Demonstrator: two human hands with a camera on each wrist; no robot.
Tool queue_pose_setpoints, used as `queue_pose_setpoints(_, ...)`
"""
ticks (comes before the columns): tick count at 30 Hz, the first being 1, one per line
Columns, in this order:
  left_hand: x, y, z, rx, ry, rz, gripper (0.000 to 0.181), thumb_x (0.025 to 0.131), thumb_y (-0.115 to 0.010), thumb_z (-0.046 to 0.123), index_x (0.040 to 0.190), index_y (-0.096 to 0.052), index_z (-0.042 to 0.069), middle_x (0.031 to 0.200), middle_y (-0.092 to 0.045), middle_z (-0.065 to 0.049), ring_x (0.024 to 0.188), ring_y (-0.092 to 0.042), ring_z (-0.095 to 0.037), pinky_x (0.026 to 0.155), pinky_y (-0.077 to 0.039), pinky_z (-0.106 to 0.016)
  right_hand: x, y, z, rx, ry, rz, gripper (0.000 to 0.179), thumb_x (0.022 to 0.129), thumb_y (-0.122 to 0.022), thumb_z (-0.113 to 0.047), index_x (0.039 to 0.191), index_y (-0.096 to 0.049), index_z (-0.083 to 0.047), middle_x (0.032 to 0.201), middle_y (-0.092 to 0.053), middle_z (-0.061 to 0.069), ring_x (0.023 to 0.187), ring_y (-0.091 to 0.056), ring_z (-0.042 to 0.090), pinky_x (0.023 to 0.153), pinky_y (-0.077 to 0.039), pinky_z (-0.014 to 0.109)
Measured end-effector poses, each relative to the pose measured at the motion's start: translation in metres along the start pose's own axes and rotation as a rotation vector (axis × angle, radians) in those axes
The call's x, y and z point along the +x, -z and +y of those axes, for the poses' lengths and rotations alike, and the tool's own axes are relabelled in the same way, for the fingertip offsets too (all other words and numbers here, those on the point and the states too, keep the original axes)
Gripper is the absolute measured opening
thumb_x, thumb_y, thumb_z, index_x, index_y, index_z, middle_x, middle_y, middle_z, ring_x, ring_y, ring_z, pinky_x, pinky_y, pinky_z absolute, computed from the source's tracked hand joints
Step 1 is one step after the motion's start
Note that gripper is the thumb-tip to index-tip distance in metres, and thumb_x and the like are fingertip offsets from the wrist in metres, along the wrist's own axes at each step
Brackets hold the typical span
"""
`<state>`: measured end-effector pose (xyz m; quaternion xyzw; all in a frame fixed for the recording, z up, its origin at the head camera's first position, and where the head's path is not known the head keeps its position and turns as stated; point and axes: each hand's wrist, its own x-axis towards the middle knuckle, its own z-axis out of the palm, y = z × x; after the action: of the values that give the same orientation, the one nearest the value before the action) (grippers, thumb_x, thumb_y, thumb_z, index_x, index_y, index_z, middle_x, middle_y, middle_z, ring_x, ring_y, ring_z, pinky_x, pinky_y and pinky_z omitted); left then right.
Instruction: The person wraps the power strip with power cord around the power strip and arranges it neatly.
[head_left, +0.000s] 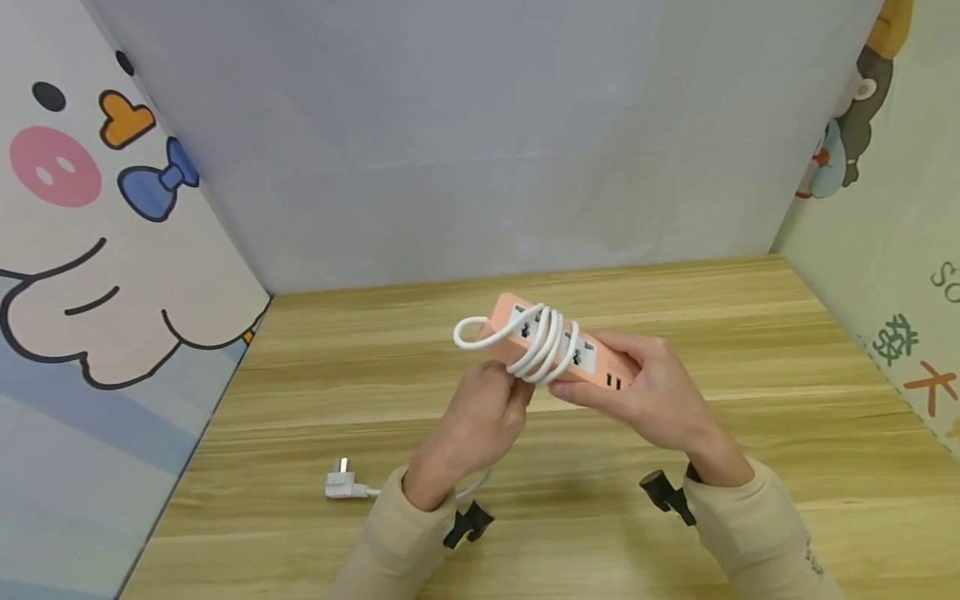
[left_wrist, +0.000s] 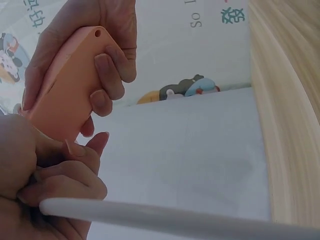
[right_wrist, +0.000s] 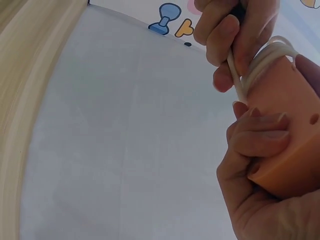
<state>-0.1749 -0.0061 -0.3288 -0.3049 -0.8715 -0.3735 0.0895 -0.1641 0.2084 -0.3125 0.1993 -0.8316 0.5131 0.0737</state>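
A pink power strip (head_left: pixel 506 310) with white socket panels is held up above the table, tilted, its far end up and to the left. My right hand (head_left: pixel 660 392) grips its near end, fingers wrapped round the underside in the right wrist view. Several turns of white cord (head_left: pixel 551 346) circle the strip's middle, and a loose loop sticks out past its far end. Just below the strip, my left hand (head_left: pixel 483 412) pinches the cord (left_wrist: pixel 150 215) with curled fingers. The cord's white plug (head_left: pixel 341 483) lies on the table left of my left forearm, prongs up.
The wooden table (head_left: pixel 360 358) meets a pale grey backdrop (head_left: pixel 480 150) at the back. Cartoon-printed panels stand at the left (head_left: pixel 75 275) and right (head_left: pixel 885 233). A black wrist mount (head_left: pixel 468 527) sits at each sleeve cuff.
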Motion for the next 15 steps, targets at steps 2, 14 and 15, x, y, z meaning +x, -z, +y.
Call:
queue_pose_setpoints(2, -0.0002, 0.0003, 0.0009, 0.006, 0.001, 0.002, 0.027, 0.108, -0.042, 0.008, 0.12, -0.064, 0.001, 0.068, -0.048, 0.0, 0.054, -0.041, -0.007, 0.054, -0.042, -0.025, 0.0, -0.0006, -0.0009, -0.009, -0.013, 0.017, 0.037, 0.081, -0.087, -0.026, 0.115, -0.074, -0.021, 0.085, -0.07, 0.001, 0.064, -0.058, 0.018, 0.054, -0.048, 0.03)
queue_pose_setpoints(14, -0.0015, -0.0013, 0.0058, 0.081, 0.03, 0.013, 0.029, 0.11, -0.043, 0.013, 0.127, -0.065, 0.006, 0.068, -0.048, 0.003, 0.055, -0.038, -0.006, 0.056, -0.042, -0.026, 0.0028, -0.0074, 0.0013, -0.116, -0.026, 0.143, 0.035, 0.08, -0.087, -0.035, 0.109, -0.075, -0.021, 0.074, -0.066, 0.0, 0.058, -0.053, 0.015, 0.05, -0.044, 0.029)
queue_pose_setpoints(15, -0.0013, -0.0013, 0.0063, 0.087, 0.03, 0.013, 0.028, 0.11, -0.044, 0.014, 0.126, -0.066, 0.006, 0.068, -0.048, 0.003, 0.055, -0.038, -0.006, 0.056, -0.042, -0.025, 0.0031, -0.0077, 0.0018, -0.118, -0.033, 0.155, 0.034, 0.08, -0.087, -0.036, 0.108, -0.075, -0.022, 0.073, -0.065, 0.0, 0.057, -0.053, 0.015, 0.05, -0.043, 0.029)
